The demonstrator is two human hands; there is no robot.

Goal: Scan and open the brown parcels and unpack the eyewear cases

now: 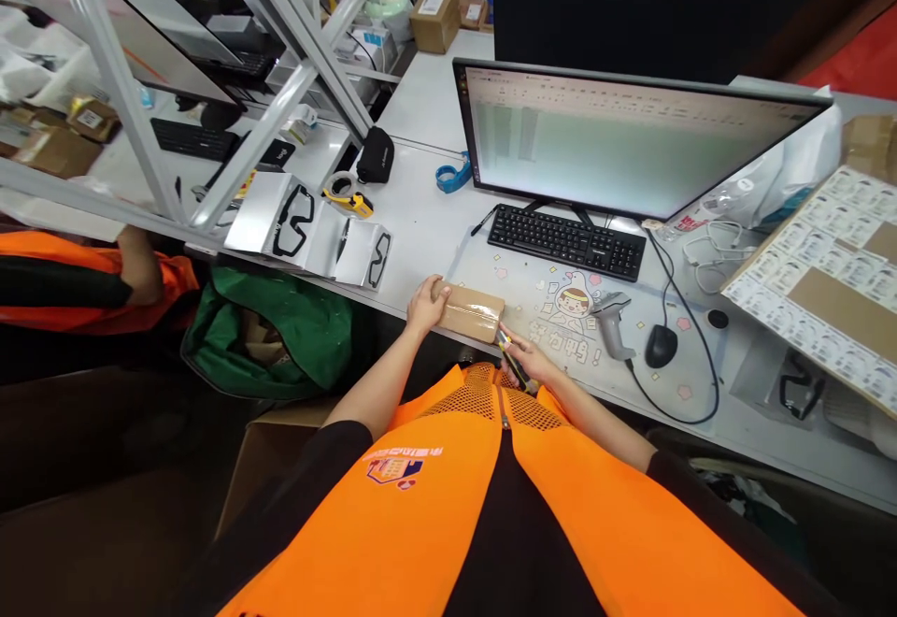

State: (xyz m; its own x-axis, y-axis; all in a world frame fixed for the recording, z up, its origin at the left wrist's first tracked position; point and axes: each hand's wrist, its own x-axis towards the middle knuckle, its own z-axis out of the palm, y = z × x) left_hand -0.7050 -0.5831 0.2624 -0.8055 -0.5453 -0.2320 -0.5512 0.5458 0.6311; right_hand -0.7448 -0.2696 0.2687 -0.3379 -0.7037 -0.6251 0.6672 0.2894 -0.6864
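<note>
A small brown cardboard box [471, 311] with shiny tape across its top lies at the front edge of the desk. My left hand [426, 306] is closed on its left end, thumb on top. In my right hand [525, 360] is a yellow and black utility knife [515, 366], its tip at the box's right end. Whether the blade has entered the cardboard I cannot tell. Just beyond the box are the desk mat with a cartoon print [573, 304] and a black keyboard [566, 241].
A barcode scanner [612, 325] and mouse [661, 347] with looping cables lie to the right, below a monitor [631, 140]. White boxes with goggle pictures [364, 255], a yellow tape measure [354, 203] and a blue tape dispenser [453, 174] are at left. A green bag [280, 327] hangs below.
</note>
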